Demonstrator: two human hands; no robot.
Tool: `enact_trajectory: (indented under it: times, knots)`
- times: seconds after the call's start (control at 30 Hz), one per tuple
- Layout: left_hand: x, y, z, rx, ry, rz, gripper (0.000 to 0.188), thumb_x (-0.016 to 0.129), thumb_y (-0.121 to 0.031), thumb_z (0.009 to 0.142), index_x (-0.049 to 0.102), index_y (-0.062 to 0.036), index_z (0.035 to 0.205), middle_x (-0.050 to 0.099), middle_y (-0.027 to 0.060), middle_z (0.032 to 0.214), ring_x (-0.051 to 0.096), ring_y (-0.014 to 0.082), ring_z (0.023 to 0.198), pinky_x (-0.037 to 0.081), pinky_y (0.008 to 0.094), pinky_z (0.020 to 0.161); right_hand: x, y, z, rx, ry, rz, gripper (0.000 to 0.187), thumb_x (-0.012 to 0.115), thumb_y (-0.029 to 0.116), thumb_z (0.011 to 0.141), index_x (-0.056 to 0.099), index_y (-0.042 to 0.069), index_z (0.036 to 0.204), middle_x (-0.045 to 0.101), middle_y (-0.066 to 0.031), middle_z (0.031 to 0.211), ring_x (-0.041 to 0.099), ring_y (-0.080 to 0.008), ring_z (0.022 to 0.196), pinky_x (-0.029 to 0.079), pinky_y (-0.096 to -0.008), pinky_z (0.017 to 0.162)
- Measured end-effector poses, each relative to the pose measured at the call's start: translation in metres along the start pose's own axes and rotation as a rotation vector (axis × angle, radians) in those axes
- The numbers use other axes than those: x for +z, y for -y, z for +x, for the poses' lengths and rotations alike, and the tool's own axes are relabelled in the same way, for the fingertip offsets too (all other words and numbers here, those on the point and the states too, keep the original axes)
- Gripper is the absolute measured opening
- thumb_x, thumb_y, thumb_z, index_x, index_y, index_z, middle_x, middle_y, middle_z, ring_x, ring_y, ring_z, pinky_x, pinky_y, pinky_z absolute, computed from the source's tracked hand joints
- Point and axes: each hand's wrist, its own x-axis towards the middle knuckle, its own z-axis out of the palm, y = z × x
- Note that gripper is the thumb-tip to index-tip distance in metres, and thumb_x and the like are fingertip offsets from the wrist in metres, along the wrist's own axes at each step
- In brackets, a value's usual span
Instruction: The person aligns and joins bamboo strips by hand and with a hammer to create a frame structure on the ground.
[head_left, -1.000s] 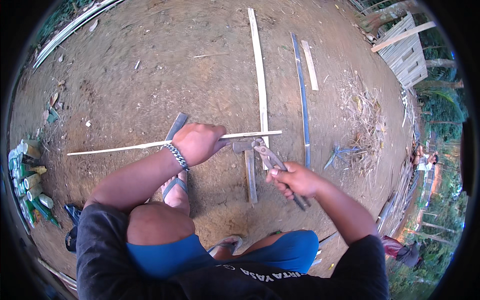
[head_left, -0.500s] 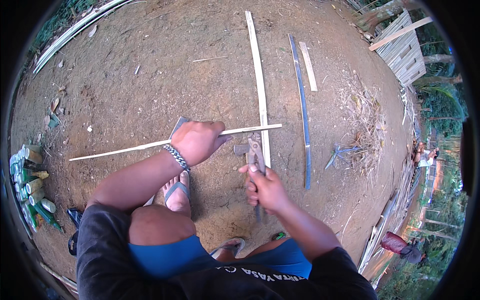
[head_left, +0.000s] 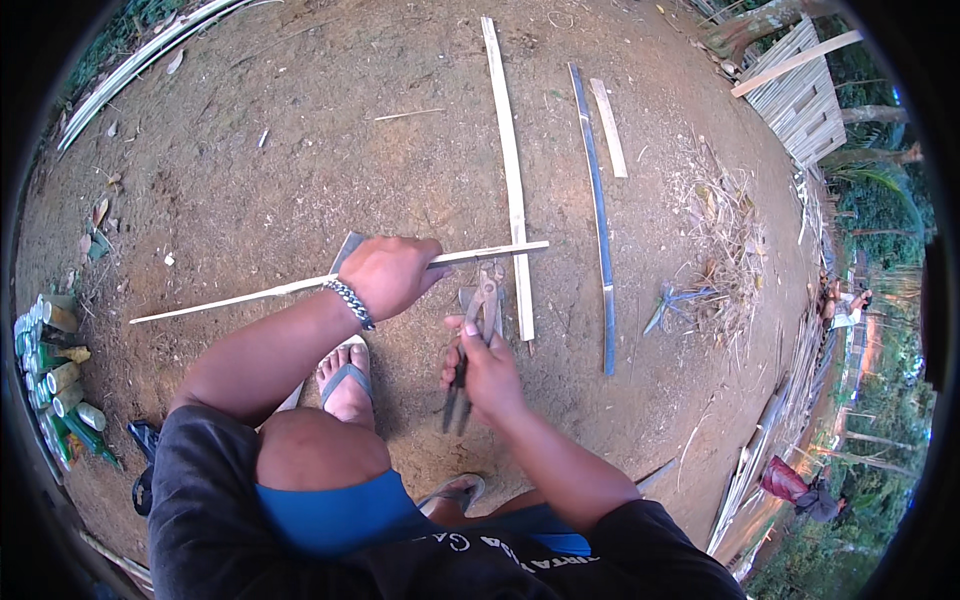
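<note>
1. Bamboo strip (head_left: 302, 284) crosses before me, clenched in my left hand (head_left: 388, 275), right end past the edge of the pale slat (head_left: 507, 130).
2. Pincers (head_left: 488, 291) gripped in my right hand (head_left: 487, 372), head near the strip.
3. Brown soil (head_left: 340, 170) spreads ahead.

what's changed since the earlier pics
The right hand has moved left with the pincers, whose handles now slant to the lower left instead of lower right. Nothing was taken up or let go. The left hand still grips the pale strip; the dark strip lies where it was.
</note>
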Motion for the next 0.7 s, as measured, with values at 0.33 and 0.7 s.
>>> enact_trajectory:
  times: [0.33,0.7]
  knots:
    - [0.003,-0.003,-0.003,0.002,-0.031,0.004,0.029,0.064,-0.036,0.096,0.065,-0.0072,0.095,0.070,0.0177,0.081,0.069,0.0381,0.077,0.055,0.0486,0.070,-0.022,0.045,-0.021,0.110,0.102,-0.220,0.048,0.042,0.030,0.110,0.038,0.012,0.155,0.060,-0.0066,0.090,0.068,-0.0214,0.081,0.063,-0.0404,0.072]
    - [0.003,-0.003,-0.006,0.023,0.026,0.005,0.029,0.063,-0.037,0.096,0.066,-0.0081,0.098,0.071,0.0160,0.083,0.070,0.0352,0.080,0.055,0.0463,0.072,-0.026,0.040,-0.026,0.187,0.182,-0.122,0.051,0.038,0.030,0.111,0.030,0.015,0.159,0.062,-0.0146,0.108,0.069,-0.0286,0.100,0.062,-0.0458,0.082]
